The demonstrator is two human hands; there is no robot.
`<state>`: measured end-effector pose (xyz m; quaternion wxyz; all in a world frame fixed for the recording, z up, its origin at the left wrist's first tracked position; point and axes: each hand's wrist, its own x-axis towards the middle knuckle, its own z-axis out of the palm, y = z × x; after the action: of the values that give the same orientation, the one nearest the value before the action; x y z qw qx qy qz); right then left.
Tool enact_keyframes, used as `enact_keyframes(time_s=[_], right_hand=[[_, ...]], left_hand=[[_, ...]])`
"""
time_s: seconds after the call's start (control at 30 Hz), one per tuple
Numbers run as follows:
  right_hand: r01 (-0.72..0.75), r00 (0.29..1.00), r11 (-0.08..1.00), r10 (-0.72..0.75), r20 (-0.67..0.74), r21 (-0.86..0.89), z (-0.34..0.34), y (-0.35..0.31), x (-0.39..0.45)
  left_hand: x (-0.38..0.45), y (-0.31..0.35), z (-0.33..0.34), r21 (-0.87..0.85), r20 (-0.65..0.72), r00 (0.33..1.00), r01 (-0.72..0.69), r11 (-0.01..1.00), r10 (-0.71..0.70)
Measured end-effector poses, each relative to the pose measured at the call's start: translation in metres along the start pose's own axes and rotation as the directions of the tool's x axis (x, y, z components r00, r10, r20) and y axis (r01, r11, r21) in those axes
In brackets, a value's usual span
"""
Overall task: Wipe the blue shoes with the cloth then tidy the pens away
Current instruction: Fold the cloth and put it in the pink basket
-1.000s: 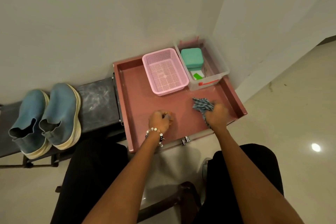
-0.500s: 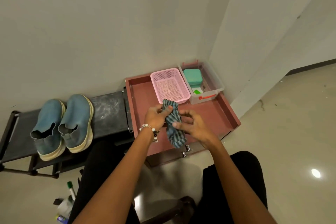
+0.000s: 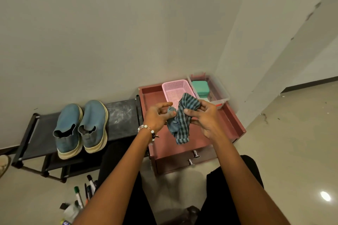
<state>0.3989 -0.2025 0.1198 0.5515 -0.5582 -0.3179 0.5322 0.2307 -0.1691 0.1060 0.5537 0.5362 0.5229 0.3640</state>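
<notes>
Checked blue cloth [image 3: 180,120] hangs between both hands above the red tray [image 3: 236,124], right hand [image 3: 204,117] and left hand [image 3: 158,117] each pinching it, seemingly to bunch it for wiping the blue shoes [image 3: 80,128] on the rack [image 3: 122,115], pens [image 3: 86,193] lying on the floor.

Pens [image 3: 86,192] on floor partly behind left forearm, count unclear; bottle [image 3: 70,213] cut by bottom edge, label unreadable; cloth [image 3: 180,120] covers part of pink basket [image 3: 173,86]; clear bin [image 3: 222,91] contents partly behind right hand [image 3: 204,117].
</notes>
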Motion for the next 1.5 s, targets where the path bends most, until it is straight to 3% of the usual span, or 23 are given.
enact_keyframes(time_s=[0.13, 0.23, 0.3, 0.33, 0.4, 0.47, 0.57, 0.73, 0.83, 0.93, 1.03, 1.1, 1.2, 1.33, 1.43, 1.5], right_hand=[[0.073, 0.997, 0.995, -0.075, -0.032, -0.062, 0.000, 0.000, 0.000], [0.159, 0.986, 0.969, -0.165, -0.015, -0.187, -0.002, 0.001, 0.008], [0.249, 0.967, 0.895, -0.251, 0.043, -0.369, -0.006, 0.003, 0.017], [0.321, 0.945, 0.809, -0.308, 0.111, -0.493, -0.007, 0.002, 0.020], [0.458, 0.882, 0.613, -0.401, 0.245, -0.644, -0.006, -0.005, 0.024], [0.524, 0.846, 0.565, -0.432, 0.312, -0.638, -0.003, -0.013, 0.021], [0.495, 0.869, 0.596, -0.354, 0.346, -0.632, -0.005, -0.020, 0.018], [0.372, 0.886, 0.667, -0.049, 0.461, -0.645, -0.018, -0.012, 0.018], [0.325, 0.868, 0.663, 0.073, 0.491, -0.674, -0.031, -0.005, 0.023], [0.251, 0.878, 0.697, 0.127, 0.461, -0.671, -0.037, -0.011, 0.030], [0.219, 0.880, 0.731, 0.139, 0.455, -0.646, -0.038, -0.021, 0.036], [0.152, 0.892, 0.812, 0.133, 0.432, -0.564, -0.036, -0.027, 0.035], [0.059, 0.936, 0.933, 0.072, 0.345, -0.354, -0.033, -0.026, 0.034], [-0.040, 0.978, 0.989, 0.068, 0.196, -0.143, -0.027, -0.019, 0.029], [-0.039, 0.997, 0.981, 0.051, 0.056, -0.191, -0.024, -0.010, 0.035], [0.048, 0.993, 0.897, -0.090, -0.076, -0.439, -0.019, -0.005, 0.043]], left_hand=[[0.004, 0.002, -0.004, 0.162, -0.144, 0.989, -0.005, 0.987, 0.029], [0.010, -0.005, -0.004, 0.476, -0.277, 0.957, 0.056, 0.878, 0.089], [0.012, -0.003, -0.004, 0.541, -0.208, 0.964, -0.026, 0.840, 0.164], [0.009, 0.002, -0.002, 0.469, -0.124, 0.978, -0.092, 0.878, 0.169], [0.002, 0.013, 0.004, 0.170, 0.050, 0.990, -0.140, 0.975, 0.134], [-0.001, 0.015, 0.005, -0.051, 0.143, 0.976, -0.158, 0.986, 0.164], [-0.004, 0.013, 0.006, -0.041, 0.146, 0.973, -0.173, 0.984, 0.178], [-0.003, 0.020, 0.007, -0.047, -0.149, 0.975, -0.176, 0.983, 0.167], [0.002, 0.020, 0.000, 0.024, -0.184, 0.969, -0.163, 0.986, 0.165], [0.005, 0.019, -0.003, 0.204, -0.179, 0.956, -0.195, 0.959, 0.233], [0.011, 0.016, -0.003, 0.224, -0.295, 0.932, -0.147, 0.963, 0.211], [0.016, 0.013, -0.003, 0.154, -0.333, 0.933, -0.086, 0.984, 0.133], [0.019, 0.015, -0.003, -0.083, -0.314, 0.949, -0.011, 0.996, -0.015], [0.022, 0.017, -0.007, -0.194, -0.274, 0.959, 0.023, 0.981, -0.077], [0.024, 0.017, -0.007, -0.256, -0.326, 0.938, 0.027, 0.966, -0.113], [0.023, 0.014, -0.004, -0.189, -0.388, 0.918, 0.016, 0.982, -0.089]])
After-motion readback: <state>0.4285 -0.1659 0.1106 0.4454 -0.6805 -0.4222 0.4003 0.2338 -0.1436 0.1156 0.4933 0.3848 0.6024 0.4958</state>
